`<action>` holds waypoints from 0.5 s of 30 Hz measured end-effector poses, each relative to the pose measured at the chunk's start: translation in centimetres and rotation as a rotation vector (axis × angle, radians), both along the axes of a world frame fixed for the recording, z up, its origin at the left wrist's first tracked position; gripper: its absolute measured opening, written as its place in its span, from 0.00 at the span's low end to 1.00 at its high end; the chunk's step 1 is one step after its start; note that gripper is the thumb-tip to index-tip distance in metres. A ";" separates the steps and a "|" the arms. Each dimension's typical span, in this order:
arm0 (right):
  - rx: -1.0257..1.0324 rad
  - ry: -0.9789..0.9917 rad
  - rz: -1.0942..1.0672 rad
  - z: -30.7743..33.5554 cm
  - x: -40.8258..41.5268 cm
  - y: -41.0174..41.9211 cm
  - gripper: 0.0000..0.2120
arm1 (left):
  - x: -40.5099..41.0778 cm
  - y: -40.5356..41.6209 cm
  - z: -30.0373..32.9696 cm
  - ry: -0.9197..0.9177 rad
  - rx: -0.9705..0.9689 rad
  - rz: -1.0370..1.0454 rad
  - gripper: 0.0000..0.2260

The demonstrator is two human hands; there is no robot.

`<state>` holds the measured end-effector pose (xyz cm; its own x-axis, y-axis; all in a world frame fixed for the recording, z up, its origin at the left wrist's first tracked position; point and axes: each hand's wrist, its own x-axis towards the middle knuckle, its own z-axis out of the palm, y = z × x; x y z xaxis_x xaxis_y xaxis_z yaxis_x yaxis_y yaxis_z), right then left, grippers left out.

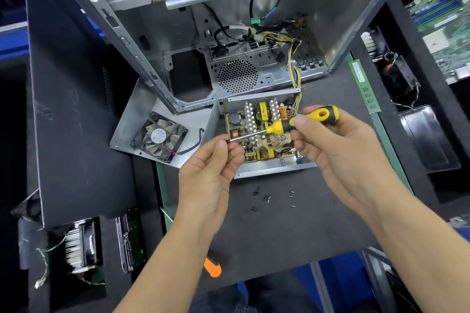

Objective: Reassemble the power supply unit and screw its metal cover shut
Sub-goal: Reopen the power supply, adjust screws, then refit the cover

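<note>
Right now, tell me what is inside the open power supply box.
Inside the power supply box: a circuit board with heat sinks, copper coils and a capacitor. Both hands, left and right, and the screwdriver cover its near corners, so those parts are hidden.

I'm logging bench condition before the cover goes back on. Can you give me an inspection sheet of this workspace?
Surface: dark mat, loose screws lying near the unit.
Job's things: power supply unit open, circuit board exposed; metal cover off, lying to its left with the fan on it.
Clutter: orange-handled tool at the mat's near edge; heatsink at lower left; memory stick on the right.
Hands: right hand holds the yellow-black screwdriver by its handle; left hand pinches its tip.
Cables: yellow and mixed wire bundle runs from the unit into the computer case.
Surroundings: motherboard at far right.
</note>
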<state>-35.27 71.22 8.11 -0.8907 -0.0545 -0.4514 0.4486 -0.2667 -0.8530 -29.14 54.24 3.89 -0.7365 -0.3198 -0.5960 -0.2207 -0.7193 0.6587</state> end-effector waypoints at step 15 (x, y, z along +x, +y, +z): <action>-0.039 -0.037 -0.015 -0.5 0.8 -0.8 0.07 | 0.4 -0.1 -0.1 0.044 0.007 -0.082 0.15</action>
